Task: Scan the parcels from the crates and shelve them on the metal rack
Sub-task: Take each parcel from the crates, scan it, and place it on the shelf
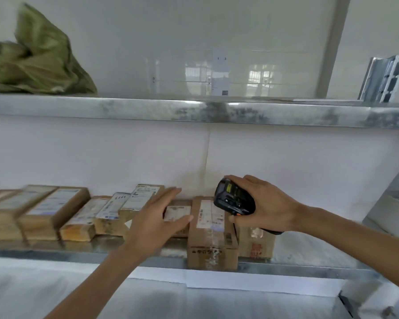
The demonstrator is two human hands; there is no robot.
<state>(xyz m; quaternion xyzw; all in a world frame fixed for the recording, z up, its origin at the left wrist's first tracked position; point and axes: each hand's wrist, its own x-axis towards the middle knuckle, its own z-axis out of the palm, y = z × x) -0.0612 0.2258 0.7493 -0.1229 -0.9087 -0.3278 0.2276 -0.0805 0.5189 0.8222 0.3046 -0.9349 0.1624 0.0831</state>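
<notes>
**A:** What is in front of the person?

**B:** A metal rack (194, 111) against a white wall. On its middle shelf (78, 249), a row of brown cardboard parcels with white labels runs from the left edge towards the centre; the picture is blurred there.

**A:** Where are the hands?

**B:** The left hand (157, 219) reaches over the shelf, fingers straight and close together, thumb out to the side. It lies over a small parcel (179, 212) in the row; whether it presses down, I cannot tell. The right hand (263, 203) holds a black scanner (234, 196), fingers curled round its body, the window end pointing left and down.

**A:** What is beneath the scanner?

**B:** A taller box (211, 238) with a long white label, standing at the shelf's front edge, just right of the small parcel. Another box (256, 245) sits beside it, partly hidden by the right hand.

**A:** Anything above?

**B:** A crumpled green sack (37, 61) on the top shelf, at the left.
</notes>
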